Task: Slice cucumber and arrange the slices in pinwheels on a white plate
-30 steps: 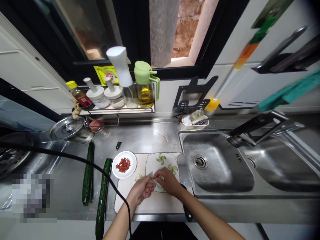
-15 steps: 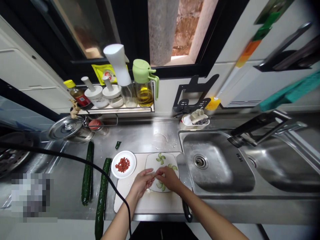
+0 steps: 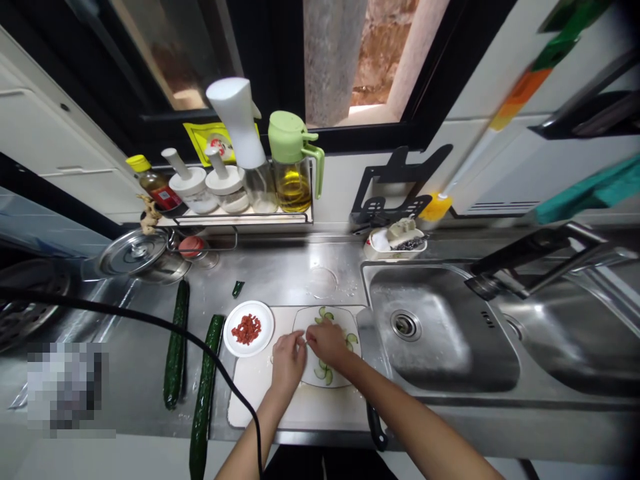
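Note:
A squarish white plate (image 3: pixel 303 320) with a thin dark rim lies on the white cutting board (image 3: pixel 260 400). Fanned cucumber slices (image 3: pixel 324 373) sit in small groups on it, partly covered by my hands. My left hand (image 3: pixel 289 363), back upward, bends its fingers at the plate's left side. Over the plate's middle, my right hand (image 3: pixel 327 343) is closed with fingertips close to the left ones. Anything between the fingers is too small or hidden. Left of them, a round white plate (image 3: pixel 269 327) bears chopped red pieces (image 3: pixel 247 329).
A knife (image 3: pixel 373 353) lies along the board's right edge, beside the sink (image 3: pixel 445 333). Two whole cucumbers (image 3: pixel 176 353) rest at left, with a cut end (image 3: pixel 238 289) behind. A black cable (image 3: pixel 200 337) crosses the view. Seasoning bottles (image 3: pixel 293 180) line the back shelf.
My left hand has turned from palm partly up to back up and risen slightly. My right hand has shifted a little up and left over the plate. The view has shifted slightly.

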`<action>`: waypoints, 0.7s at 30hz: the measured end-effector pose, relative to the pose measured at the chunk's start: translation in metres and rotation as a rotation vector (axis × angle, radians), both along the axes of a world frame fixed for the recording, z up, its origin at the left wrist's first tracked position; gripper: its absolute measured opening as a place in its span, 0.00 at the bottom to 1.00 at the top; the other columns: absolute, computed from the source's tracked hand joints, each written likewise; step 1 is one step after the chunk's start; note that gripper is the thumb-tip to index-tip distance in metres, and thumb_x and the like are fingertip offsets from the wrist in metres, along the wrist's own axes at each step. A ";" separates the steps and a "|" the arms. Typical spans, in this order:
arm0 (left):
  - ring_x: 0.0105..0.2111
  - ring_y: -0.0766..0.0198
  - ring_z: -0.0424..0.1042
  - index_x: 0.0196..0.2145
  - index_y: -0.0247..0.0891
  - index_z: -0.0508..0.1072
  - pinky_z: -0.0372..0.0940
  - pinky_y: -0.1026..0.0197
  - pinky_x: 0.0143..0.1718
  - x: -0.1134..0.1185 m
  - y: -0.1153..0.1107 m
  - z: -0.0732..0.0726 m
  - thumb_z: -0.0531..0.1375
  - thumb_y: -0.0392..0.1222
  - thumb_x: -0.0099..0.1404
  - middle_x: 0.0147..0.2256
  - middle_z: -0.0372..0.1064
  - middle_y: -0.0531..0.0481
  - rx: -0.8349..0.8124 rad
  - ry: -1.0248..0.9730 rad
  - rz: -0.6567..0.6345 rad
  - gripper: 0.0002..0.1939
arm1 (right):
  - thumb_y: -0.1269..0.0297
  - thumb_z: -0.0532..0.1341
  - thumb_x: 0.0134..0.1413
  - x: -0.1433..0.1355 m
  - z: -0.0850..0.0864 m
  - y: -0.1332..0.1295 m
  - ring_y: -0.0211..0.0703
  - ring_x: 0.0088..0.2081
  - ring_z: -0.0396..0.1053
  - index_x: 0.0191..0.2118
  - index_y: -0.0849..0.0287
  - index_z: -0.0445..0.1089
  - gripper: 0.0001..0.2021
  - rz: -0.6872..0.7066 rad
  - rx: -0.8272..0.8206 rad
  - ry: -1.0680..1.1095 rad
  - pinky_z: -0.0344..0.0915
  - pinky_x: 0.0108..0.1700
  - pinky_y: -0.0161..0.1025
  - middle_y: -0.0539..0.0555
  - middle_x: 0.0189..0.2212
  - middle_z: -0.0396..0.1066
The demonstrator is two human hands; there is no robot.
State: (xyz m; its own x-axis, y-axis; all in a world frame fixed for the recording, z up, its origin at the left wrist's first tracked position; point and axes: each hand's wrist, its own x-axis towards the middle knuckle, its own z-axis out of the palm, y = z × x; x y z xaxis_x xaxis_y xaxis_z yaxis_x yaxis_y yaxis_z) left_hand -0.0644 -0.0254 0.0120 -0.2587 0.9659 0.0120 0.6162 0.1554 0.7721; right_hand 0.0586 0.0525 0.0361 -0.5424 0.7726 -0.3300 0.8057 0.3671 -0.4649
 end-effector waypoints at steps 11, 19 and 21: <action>0.42 0.53 0.63 0.34 0.41 0.75 0.55 0.52 0.42 -0.004 -0.008 -0.007 0.56 0.37 0.62 0.37 0.71 0.46 -0.015 0.352 0.079 0.07 | 0.69 0.55 0.57 -0.003 -0.010 0.001 0.51 0.46 0.59 0.32 0.57 0.72 0.09 0.171 0.169 -0.023 0.50 0.40 0.45 0.57 0.35 0.72; 0.43 0.55 0.64 0.37 0.41 0.75 0.57 0.53 0.43 -0.012 -0.014 -0.006 0.58 0.38 0.62 0.41 0.69 0.45 0.062 0.419 0.033 0.07 | 0.70 0.53 0.60 0.013 -0.013 -0.011 0.49 0.46 0.60 0.36 0.58 0.72 0.10 0.128 0.266 -0.020 0.53 0.42 0.44 0.56 0.38 0.71; 0.46 0.55 0.64 0.39 0.40 0.75 0.58 0.53 0.45 -0.012 -0.018 -0.005 0.57 0.37 0.63 0.43 0.69 0.44 0.109 0.450 -0.043 0.09 | 0.71 0.52 0.60 0.017 -0.016 -0.022 0.50 0.46 0.60 0.41 0.58 0.72 0.11 0.110 0.290 -0.022 0.55 0.42 0.44 0.56 0.41 0.70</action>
